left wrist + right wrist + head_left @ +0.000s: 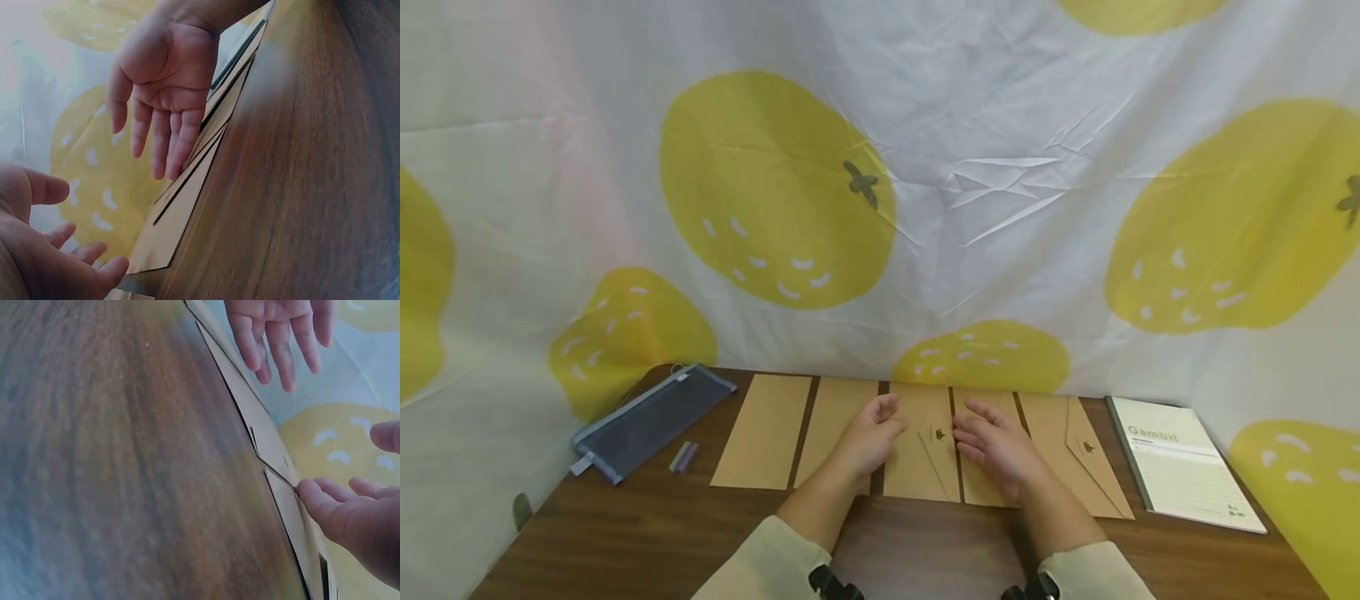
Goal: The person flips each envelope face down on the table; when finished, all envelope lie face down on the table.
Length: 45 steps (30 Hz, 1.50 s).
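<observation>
Kraft envelopes (917,471), five in a row along the far side of the table, with both hands free above them.

Lining-up looks done: all lie flat, side by side, plain faces on the two leftmost, crown-printed flaps showing on the middle and rightmost; whether more is left, the views cannot settle. Left hand (867,440) and right hand (1000,450) hold nothing, fingers loosely extended; fingertip contact with the paper is unclear. Dark wood-grain table (647,533) bears a mesh zip pouch (655,427) and a small purplish object (683,457) at left, a "Gambit" notebook (1183,471) at right; white cloth (992,275) printed with yellow fruit hangs behind and on both sides.
</observation>
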Tool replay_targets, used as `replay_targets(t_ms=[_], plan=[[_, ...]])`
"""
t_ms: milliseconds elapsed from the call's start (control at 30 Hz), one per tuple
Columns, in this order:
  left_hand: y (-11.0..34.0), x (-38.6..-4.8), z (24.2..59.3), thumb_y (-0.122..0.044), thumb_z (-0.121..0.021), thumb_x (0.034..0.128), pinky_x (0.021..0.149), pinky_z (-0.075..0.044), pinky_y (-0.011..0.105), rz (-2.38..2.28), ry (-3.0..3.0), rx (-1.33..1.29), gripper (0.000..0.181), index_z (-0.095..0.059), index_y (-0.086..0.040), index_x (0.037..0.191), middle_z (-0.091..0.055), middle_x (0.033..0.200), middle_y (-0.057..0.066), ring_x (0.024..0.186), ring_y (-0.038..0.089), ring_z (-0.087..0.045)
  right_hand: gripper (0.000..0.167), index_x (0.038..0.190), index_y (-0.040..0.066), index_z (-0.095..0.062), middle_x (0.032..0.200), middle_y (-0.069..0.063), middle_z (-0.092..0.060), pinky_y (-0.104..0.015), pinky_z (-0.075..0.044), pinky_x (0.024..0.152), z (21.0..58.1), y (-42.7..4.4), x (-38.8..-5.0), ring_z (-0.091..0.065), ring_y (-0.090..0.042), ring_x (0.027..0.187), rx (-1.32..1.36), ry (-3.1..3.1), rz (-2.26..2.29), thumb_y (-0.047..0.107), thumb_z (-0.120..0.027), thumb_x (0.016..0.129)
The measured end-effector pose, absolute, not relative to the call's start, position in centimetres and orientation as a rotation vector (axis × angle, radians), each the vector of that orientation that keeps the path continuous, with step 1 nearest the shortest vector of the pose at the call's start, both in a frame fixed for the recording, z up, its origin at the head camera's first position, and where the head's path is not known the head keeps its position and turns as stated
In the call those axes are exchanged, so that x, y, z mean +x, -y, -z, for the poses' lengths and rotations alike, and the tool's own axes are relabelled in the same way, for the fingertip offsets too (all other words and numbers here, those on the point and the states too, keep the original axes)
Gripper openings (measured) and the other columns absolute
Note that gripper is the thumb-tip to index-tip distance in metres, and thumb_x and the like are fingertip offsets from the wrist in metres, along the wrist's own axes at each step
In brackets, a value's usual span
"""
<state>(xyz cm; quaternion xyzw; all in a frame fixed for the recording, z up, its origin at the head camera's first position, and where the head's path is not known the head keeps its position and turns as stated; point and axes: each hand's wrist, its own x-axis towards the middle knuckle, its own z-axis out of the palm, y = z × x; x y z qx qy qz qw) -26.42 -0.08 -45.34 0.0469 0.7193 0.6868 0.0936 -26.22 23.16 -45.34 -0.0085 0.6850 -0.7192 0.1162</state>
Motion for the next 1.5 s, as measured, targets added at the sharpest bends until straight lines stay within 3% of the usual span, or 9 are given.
replay_targets(t_ms=[633, 867, 1033, 1267, 1400, 1500], plan=[[0.7, -26.4, 46.1, -0.025, -0.064, 0.1041, 0.124, -0.04, 0.064, -1.929, -2.113, 0.193, 0.064, -0.042, -0.008, 0.162, -0.038, 0.17, 0.024, 0.156, 0.049, -0.038, 0.065, 0.168, -0.005, -0.018, 0.17, -0.034, -0.026, -0.05, -0.034, 0.13, 45.6, -23.3, -26.4, -0.031, -0.048, 0.159, -0.053, -1.944, 2.133, 0.01, -0.048, 0.112], [0.5, -26.3, 46.0, -0.026, -0.064, 0.1039, 0.125, -0.038, 0.065, -1.888, -2.137, 0.202, 0.062, -0.045, -0.01, 0.16, -0.039, 0.17, 0.022, 0.156, 0.048, -0.039, 0.063, 0.166, -0.006, -0.024, 0.168, -0.03, -0.03, -0.029, -0.05, 0.118, 45.6, -23.5, -26.7, -0.044, -0.036, 0.15, -0.028, -1.951, 2.154, 0.006, -0.051, 0.11], [0.3, -26.1, 45.9, -0.025, -0.065, 0.1033, 0.123, -0.039, 0.066, -1.871, -2.161, 0.221, 0.061, -0.047, -0.009, 0.159, -0.042, 0.168, 0.024, 0.155, 0.048, -0.041, 0.063, 0.165, -0.007, -0.026, 0.168, -0.029, -0.033, -0.026, -0.053, 0.113, 45.6, -23.5, -26.8, -0.056, -0.023, 0.137, -0.047, -1.969, 2.156, 0.003, -0.052, 0.108], [0.1, -25.9, 45.9, -0.025, -0.068, 0.1011, 0.124, -0.038, 0.066, -1.842, -2.196, 0.253, 0.059, -0.052, -0.01, 0.155, -0.046, 0.166, 0.023, 0.154, 0.047, -0.042, 0.066, 0.164, -0.006, -0.029, 0.172, -0.025, -0.032, -0.02, -0.055, 0.103, 45.4, -23.4, -26.6, -0.057, -0.013, 0.13, -0.118, -2.01, 2.115, 0.002, -0.057, 0.105], [-0.1, -25.8, 45.8, -0.029, -0.073, 0.099, 0.122, -0.04, 0.066, -1.815, -2.212, 0.288, 0.057, -0.057, -0.012, 0.151, -0.051, 0.163, 0.02, 0.152, 0.045, -0.045, 0.065, 0.165, -0.004, -0.03, 0.173, -0.024, -0.03, -0.017, -0.053, 0.103, 45.3, -23.1, -26.4, -0.05, -0.023, 0.142, -0.16, -2.024, 2.09, 0.001, -0.057, 0.105], [-0.4, -25.6, 45.7, -0.032, -0.076, 0.0976, 0.12, -0.042, 0.065, -1.805, -2.208, 0.314, 0.057, -0.059, -0.015, 0.149, -0.051, 0.163, 0.019, 0.152, 0.043, -0.045, 0.066, 0.166, -0.001, -0.031, 0.174, -0.022, -0.028, -0.015, -0.051, 0.105, 45.3, -22.8, -26.3, -0.036, -0.033, 0.155, -0.173, -2.026, 2.077, 0.002, -0.058, 0.105]])
